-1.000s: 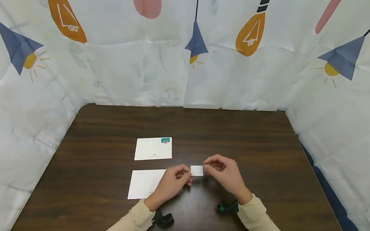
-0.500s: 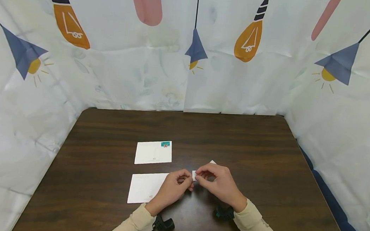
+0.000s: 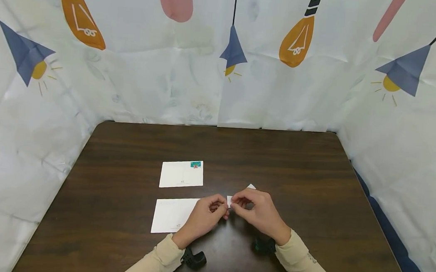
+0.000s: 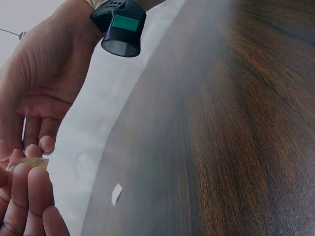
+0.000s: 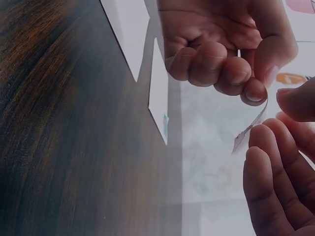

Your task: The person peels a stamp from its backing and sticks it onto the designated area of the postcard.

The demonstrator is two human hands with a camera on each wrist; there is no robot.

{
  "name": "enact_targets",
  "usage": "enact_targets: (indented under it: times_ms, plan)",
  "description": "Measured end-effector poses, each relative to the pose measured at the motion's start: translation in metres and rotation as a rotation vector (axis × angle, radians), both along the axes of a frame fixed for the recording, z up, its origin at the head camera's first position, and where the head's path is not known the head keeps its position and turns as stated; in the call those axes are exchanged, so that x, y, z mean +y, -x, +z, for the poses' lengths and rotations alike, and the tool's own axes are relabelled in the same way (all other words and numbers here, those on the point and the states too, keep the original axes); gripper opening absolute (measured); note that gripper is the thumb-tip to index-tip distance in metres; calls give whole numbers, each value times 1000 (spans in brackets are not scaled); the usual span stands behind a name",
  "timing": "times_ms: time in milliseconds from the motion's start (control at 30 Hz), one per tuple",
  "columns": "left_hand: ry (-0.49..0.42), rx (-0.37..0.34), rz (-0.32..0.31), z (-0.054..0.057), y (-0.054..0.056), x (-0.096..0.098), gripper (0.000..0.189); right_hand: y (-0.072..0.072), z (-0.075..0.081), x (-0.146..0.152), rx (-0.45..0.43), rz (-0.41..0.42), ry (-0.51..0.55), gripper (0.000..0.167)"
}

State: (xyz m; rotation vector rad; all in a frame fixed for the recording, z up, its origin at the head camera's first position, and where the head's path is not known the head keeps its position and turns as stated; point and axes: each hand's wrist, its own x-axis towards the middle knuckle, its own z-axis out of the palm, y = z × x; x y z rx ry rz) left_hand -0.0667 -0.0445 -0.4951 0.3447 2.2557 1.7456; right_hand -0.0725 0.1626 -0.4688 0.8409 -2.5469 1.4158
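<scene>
My left hand [image 3: 203,214] pinches one edge of a small postage stamp [image 3: 229,200] between thumb and index finger. The stamp's pale back faces up in the head view. In the left wrist view the stamp [image 4: 35,162] shows a yellowish face with a printed number. My right hand [image 3: 258,209] has its thumb and fingers curled in at the stamp's other side and hides part of it. In the right wrist view, the stamp [image 5: 250,129] bends upright between both hands' fingertips. Left of the hands lies a blank white card [image 3: 172,215], partly behind the left hand.
Behind it lies a second white card [image 3: 181,175] with a blue-green stamp [image 3: 195,164] at its top right corner. A small white scrap [image 3: 251,186] lies beyond my right hand on the brown wooden table [image 3: 295,157]. Printed cloth [image 3: 191,88] surrounds the table.
My right hand has moved left, closer to my left hand, and now covers more of the stamp. The white scrap beyond it has come into sight. The left hand stays nearly still.
</scene>
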Motion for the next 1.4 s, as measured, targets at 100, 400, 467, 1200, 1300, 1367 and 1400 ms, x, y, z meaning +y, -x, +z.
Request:
enact_targets:
  times_ms: [100, 400, 467, 1200, 1300, 1367, 1400]
  plan:
    - [6, 3, 8, 1, 1, -1, 16, 1, 0, 0, 6, 2, -14, 12]
    - [-4, 2, 20, 0, 1, -1, 15, 0, 1, -2, 3, -6, -57, 10]
    - [1, 10, 20, 0, 0, -1, 15, 0, 2, -2, 11, -13, -75, 10]
    - [36, 77, 4, -1, -3, 2, 12, -3, 2, -1, 34, -28, -183, 12]
    - [35, 80, 4, -1, -3, 2, 13, -3, 1, -1, 46, -28, -179, 12]
    - [39, 83, 3, -1, -3, 2, 12, -2, -1, -1, 53, -26, -173, 13]
    - [42, 86, 3, -1, -3, 2, 12, -2, -1, -1, 55, -27, -172, 13]
